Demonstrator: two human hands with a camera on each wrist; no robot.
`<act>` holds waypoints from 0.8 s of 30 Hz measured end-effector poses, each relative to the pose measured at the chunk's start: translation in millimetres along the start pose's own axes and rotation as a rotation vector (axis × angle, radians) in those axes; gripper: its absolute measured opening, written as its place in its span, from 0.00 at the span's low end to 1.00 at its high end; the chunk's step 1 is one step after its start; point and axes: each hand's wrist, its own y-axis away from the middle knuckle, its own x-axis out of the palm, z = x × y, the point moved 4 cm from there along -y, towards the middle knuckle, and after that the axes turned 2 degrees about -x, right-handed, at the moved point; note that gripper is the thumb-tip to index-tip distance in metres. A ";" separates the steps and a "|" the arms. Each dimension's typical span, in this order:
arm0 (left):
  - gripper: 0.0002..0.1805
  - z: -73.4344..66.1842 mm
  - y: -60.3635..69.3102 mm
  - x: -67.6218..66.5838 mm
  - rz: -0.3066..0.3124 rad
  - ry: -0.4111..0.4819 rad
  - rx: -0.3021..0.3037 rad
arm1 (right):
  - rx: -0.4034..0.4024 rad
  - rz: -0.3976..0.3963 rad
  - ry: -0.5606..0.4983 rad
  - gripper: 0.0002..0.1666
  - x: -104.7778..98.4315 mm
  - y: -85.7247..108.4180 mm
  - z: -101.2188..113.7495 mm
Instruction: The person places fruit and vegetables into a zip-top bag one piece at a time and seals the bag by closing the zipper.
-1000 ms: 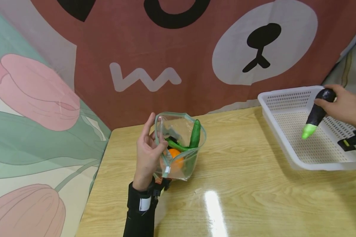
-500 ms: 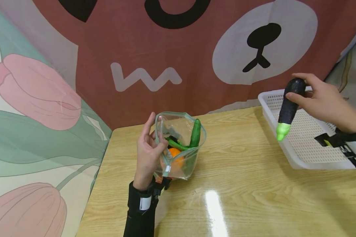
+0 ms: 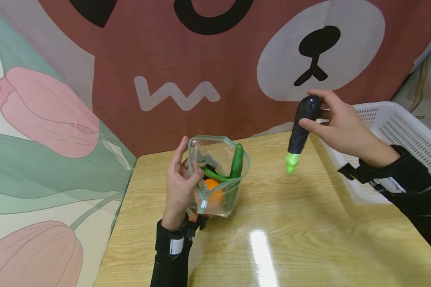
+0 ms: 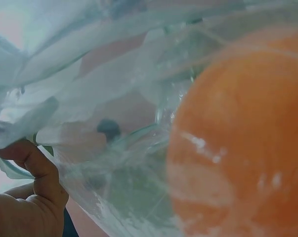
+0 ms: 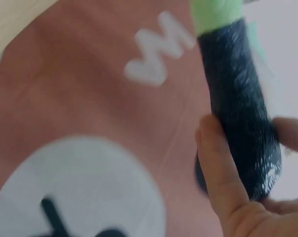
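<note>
My left hand (image 3: pixel 181 183) pinches the left edge of a clear zip bag (image 3: pixel 231 203) with green trim, its mouth held open. Inside it I see an orange (image 3: pixel 214 190), a cucumber (image 3: pixel 237 161), a green pepper (image 3: pixel 213 175) and something dark, partly hidden. In the left wrist view the orange (image 4: pixel 242 143) looms large behind the plastic. My right hand (image 3: pixel 339 123) grips a dark eggplant (image 3: pixel 301 125) by its thick end, its bright green tip pointing down, above the table to the right of the bag. The right wrist view shows fingers on both sides of the eggplant (image 5: pixel 237 94).
A white perforated plastic basket (image 3: pixel 413 123) stands at the right, partly behind my right forearm. The wooden table (image 3: pixel 291 243) runs up to a printed cloth (image 3: pixel 244 71) at the back; a floral cloth (image 3: pixel 50 175) borders it on the left.
My right hand has carried the eggplant leftward from over the basket to above the table between basket and bag. My left hand and the bag have stayed in place.
</note>
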 end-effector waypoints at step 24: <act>0.43 -3.2 -1.2 -2.8 -0.007 0.007 0.005 | -0.200 -0.042 -0.411 0.35 81.9 -22.4 65.3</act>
